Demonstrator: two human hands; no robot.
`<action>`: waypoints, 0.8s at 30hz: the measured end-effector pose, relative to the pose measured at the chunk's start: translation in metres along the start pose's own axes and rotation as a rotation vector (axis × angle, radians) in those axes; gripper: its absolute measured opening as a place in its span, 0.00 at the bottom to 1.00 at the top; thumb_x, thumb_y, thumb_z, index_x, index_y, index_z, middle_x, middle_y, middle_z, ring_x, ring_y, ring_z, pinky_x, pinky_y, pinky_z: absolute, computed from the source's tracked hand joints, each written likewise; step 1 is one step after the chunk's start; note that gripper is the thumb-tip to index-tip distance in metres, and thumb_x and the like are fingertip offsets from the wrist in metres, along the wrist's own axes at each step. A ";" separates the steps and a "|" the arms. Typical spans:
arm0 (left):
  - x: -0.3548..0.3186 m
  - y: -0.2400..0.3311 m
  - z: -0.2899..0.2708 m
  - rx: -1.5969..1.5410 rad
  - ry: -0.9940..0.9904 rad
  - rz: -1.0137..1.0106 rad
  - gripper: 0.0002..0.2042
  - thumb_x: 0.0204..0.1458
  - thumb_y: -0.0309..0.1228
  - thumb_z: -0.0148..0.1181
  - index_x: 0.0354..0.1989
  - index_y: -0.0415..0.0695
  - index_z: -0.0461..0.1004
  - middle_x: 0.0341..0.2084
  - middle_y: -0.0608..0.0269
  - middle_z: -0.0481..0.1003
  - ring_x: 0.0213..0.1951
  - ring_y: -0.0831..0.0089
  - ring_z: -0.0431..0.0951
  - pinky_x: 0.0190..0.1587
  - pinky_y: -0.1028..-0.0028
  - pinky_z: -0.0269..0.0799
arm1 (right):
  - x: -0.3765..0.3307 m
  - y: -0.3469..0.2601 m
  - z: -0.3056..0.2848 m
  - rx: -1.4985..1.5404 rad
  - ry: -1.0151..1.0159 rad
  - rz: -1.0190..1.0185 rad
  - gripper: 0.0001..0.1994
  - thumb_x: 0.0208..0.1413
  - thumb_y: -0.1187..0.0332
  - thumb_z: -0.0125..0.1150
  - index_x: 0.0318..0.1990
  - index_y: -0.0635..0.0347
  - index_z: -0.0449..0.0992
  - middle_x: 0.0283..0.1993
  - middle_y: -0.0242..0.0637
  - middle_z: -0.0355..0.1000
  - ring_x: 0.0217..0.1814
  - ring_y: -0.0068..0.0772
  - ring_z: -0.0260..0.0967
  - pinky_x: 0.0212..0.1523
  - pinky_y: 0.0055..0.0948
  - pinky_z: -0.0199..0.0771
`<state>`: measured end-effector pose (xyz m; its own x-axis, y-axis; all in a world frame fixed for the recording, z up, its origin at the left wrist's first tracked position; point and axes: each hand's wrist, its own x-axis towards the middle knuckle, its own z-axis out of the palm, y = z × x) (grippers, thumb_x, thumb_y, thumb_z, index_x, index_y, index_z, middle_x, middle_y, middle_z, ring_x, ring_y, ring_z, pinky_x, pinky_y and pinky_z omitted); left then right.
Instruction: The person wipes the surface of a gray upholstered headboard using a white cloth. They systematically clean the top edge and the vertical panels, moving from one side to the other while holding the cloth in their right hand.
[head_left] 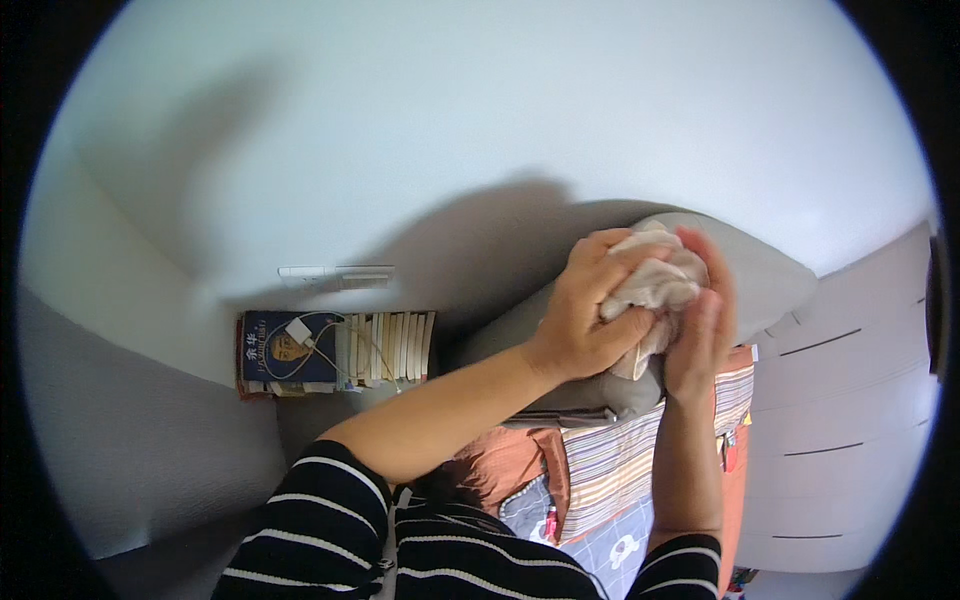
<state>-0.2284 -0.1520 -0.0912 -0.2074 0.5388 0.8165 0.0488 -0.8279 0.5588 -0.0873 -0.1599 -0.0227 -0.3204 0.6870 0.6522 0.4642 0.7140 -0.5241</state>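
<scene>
A crumpled off-white cloth [655, 284] is bunched up between my two hands, raised in front of the grey padded headboard. My left hand [588, 315] is closed round its left side, with fingers over the top and the thumb below. My right hand [703, 325] presses the cloth from the right with curved fingers, slightly blurred by motion. Parts of the cloth are hidden behind the fingers.
The grey headboard [765, 275] stands against the pale wall [450, 110]. At left, books [390, 345] carry a white charger [299, 331] with a cable, below a wall socket strip [335, 277]. Striped bedding [615, 465] lies below my hands; panelled cabinet doors [830, 400] are at right.
</scene>
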 end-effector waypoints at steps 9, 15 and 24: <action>-0.169 -0.076 -0.020 0.005 0.048 -0.730 0.19 0.46 0.23 0.56 0.49 0.39 0.72 0.46 0.49 0.70 0.51 0.57 0.71 0.54 0.67 0.64 | 0.000 0.013 0.006 0.148 0.290 0.048 0.24 0.68 0.54 0.37 0.60 0.66 0.60 0.62 0.49 0.61 0.66 0.41 0.58 0.62 0.42 0.58; -0.060 -0.043 -0.020 -0.467 0.045 -0.596 0.19 0.51 0.30 0.62 0.52 0.42 0.72 0.49 0.53 0.68 0.49 0.60 0.71 0.54 0.67 0.64 | -0.005 0.020 0.004 0.269 0.483 0.051 0.20 0.68 0.60 0.37 0.57 0.65 0.63 0.59 0.48 0.64 0.64 0.41 0.60 0.58 0.42 0.62; -0.065 -0.078 0.006 0.051 0.045 -0.612 0.19 0.50 0.39 0.63 0.47 0.39 0.74 0.42 0.43 0.73 0.46 0.50 0.73 0.50 0.64 0.68 | -0.008 0.026 0.006 0.331 0.629 0.021 0.16 0.66 0.65 0.40 0.54 0.65 0.65 0.54 0.45 0.67 0.59 0.39 0.64 0.54 0.39 0.66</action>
<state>-0.2129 -0.1216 -0.1866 -0.2532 0.9061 0.3390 -0.0457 -0.3612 0.9314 -0.0780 -0.1458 -0.0449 0.2696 0.5644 0.7802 0.1579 0.7734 -0.6140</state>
